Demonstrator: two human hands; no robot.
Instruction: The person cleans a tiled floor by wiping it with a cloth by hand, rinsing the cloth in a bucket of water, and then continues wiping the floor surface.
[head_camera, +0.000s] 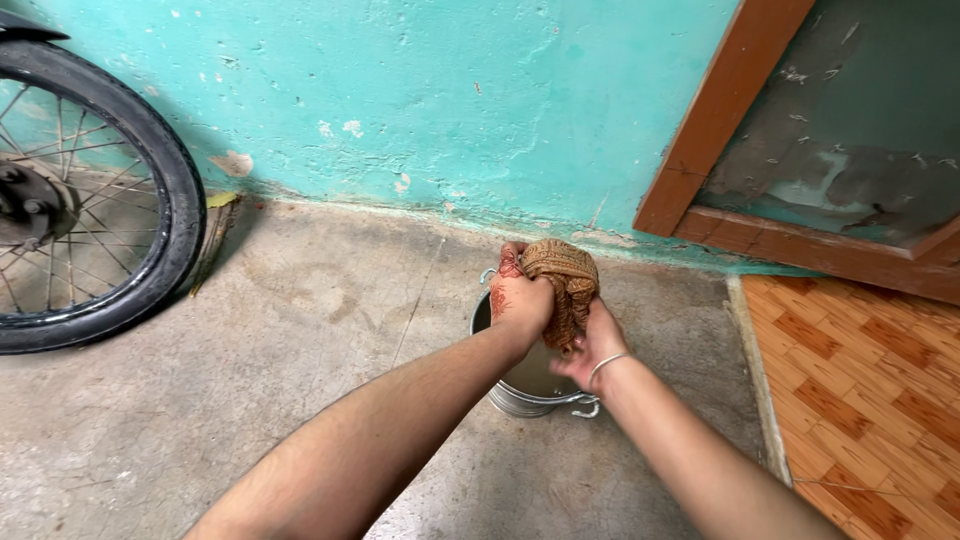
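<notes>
- The left hand (520, 296), marked with reddish-brown henna patterns, is clenched around the upper part of a brown patterned cloth (565, 285).
- The right hand (590, 350), with a thin metal bangle (603, 367) at the wrist, grips the lower end of the same cloth from beneath.
- The cloth is bunched and twisted between both hands, held just above a steel bucket (530, 390).
- The bucket stands on the concrete floor (250, 400), near the foot of the turquoise wall (400, 90) and close to the floor's far edge; one of its handle loops shows at its right side.
- What the bucket holds cannot be made out, since the hands and cloth cover most of its mouth.
- A spoked wheel (90, 190) with a black tyre leans by the wall at the floor's far left corner, well apart from the bucket.
- A brown wooden door frame (720, 110) rises at the right, and orange patterned tiles (860, 380) lie along the floor's right edge.
</notes>
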